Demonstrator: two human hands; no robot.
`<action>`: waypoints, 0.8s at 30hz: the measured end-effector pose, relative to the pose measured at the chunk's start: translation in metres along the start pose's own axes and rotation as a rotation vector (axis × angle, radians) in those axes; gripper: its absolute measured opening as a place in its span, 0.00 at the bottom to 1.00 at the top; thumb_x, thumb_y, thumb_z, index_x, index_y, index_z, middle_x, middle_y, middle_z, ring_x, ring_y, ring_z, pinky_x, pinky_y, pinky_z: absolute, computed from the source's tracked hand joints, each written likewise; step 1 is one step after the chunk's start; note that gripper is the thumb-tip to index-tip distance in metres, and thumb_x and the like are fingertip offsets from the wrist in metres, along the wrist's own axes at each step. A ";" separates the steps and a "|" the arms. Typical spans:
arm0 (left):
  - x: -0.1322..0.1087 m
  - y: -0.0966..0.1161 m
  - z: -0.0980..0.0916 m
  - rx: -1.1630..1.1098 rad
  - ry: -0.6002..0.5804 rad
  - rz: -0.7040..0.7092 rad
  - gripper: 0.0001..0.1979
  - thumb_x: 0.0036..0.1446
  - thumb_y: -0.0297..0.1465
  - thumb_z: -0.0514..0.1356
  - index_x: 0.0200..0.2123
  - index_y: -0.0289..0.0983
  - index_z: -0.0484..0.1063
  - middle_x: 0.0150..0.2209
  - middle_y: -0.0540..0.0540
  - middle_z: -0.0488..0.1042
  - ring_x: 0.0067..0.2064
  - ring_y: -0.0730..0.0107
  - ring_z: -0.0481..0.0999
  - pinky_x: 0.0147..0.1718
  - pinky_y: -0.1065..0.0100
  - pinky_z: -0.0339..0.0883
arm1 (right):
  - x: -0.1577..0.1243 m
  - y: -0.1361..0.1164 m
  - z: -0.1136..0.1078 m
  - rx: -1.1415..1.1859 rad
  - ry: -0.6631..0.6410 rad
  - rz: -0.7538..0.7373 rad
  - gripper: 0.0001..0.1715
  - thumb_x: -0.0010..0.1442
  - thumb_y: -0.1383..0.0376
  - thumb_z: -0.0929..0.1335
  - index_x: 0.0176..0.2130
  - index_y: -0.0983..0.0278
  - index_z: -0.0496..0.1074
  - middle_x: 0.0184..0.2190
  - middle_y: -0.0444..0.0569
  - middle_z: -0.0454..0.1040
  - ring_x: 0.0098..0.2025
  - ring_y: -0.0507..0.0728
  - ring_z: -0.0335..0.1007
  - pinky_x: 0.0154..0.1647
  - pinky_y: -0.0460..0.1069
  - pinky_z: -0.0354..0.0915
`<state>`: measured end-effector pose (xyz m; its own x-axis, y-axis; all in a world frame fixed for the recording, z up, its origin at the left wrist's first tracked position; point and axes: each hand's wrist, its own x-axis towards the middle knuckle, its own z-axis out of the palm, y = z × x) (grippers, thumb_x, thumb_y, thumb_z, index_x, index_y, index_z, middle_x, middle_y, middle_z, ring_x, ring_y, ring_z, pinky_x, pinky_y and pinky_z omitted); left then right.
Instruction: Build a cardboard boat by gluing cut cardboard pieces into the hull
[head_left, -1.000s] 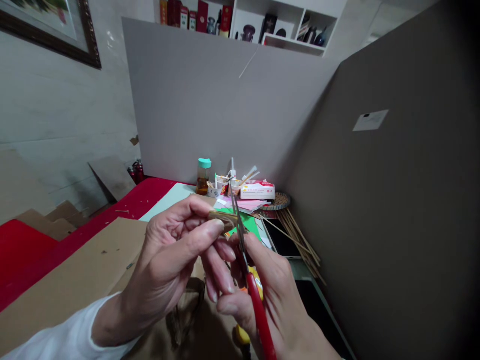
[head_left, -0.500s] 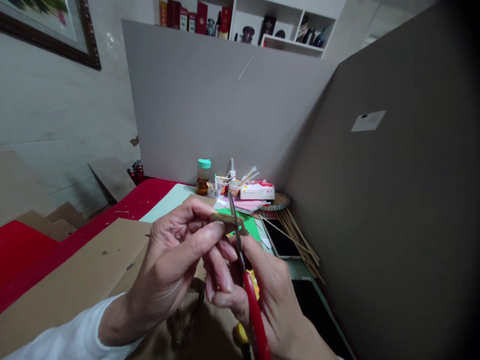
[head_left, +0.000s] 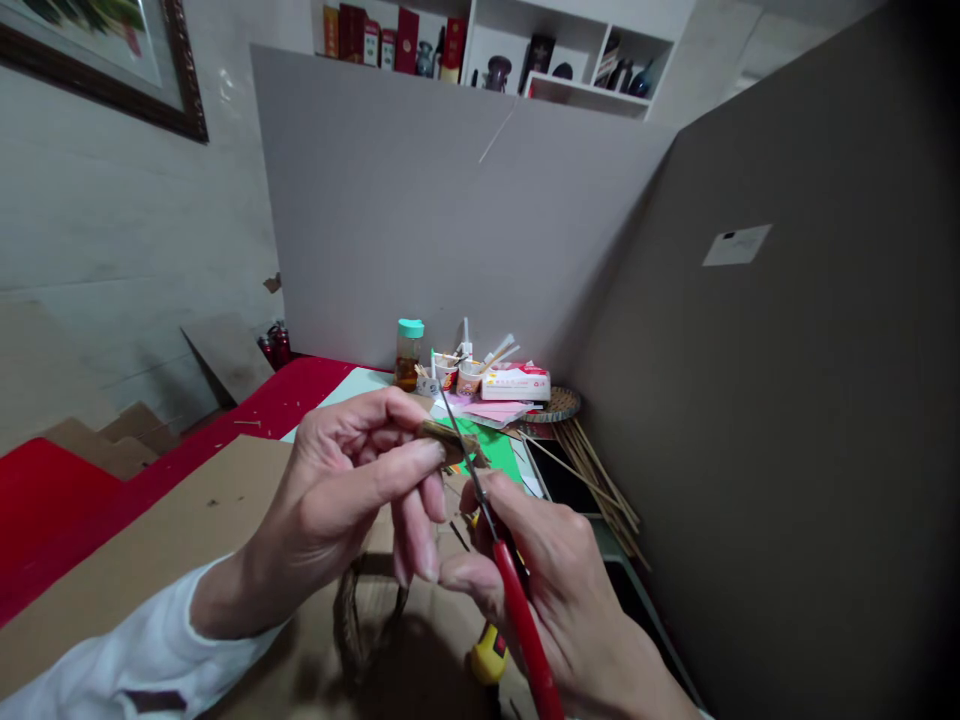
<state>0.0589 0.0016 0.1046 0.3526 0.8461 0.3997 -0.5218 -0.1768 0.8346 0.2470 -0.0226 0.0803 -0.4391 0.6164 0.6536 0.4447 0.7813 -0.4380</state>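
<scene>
Between thumb and fingers, my left hand (head_left: 352,480) pinches a small brownish strip (head_left: 442,432), perhaps dried leaf or bark; its exact kind is unclear. My right hand (head_left: 555,570) grips red-handled scissors (head_left: 521,620), their blades pointing up and left across the strip's right end. Under my hands lies a dark, curled dried piece (head_left: 352,610) on the cardboard (head_left: 187,530). Beside it, below the right hand, is a yellow-handled tool (head_left: 489,655), partly covered by that hand.
At the back stand a teal-lidded bottle (head_left: 409,350), paper cups (head_left: 470,378) holding sticks, and a tissue pack (head_left: 516,383). Thin wooden sticks (head_left: 600,470) lie at the right by a dark tablet-like panel (head_left: 562,475). Grey boards (head_left: 450,220) rise behind and to the right.
The scissors have tilted further left across the strip, and my right hand has shifted slightly right and down. More of the yellow-handled tool shows below. The left hand still pinches the strip.
</scene>
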 end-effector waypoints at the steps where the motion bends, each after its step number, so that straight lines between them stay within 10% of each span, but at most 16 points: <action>1: 0.001 0.002 -0.002 0.015 -0.010 -0.020 0.02 0.61 0.29 0.67 0.34 0.38 0.78 0.23 0.50 0.83 0.16 0.68 0.80 0.13 0.80 0.71 | 0.001 0.000 -0.003 -0.006 -0.018 -0.007 0.24 0.74 0.45 0.61 0.38 0.61 0.64 0.25 0.37 0.57 0.23 0.50 0.48 0.24 0.46 0.50; 24: 0.004 0.021 -0.016 0.255 -0.109 -0.117 0.05 0.59 0.27 0.68 0.30 0.38 0.78 0.22 0.46 0.83 0.16 0.61 0.81 0.14 0.78 0.72 | 0.001 0.002 -0.029 -0.138 -0.170 -0.073 0.14 0.71 0.59 0.68 0.36 0.61 0.63 0.26 0.38 0.59 0.25 0.51 0.51 0.27 0.48 0.51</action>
<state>0.0370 0.0094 0.1172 0.4872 0.8118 0.3218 -0.2653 -0.2135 0.9402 0.2700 -0.0227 0.0979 -0.5936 0.5759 0.5621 0.5048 0.8104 -0.2973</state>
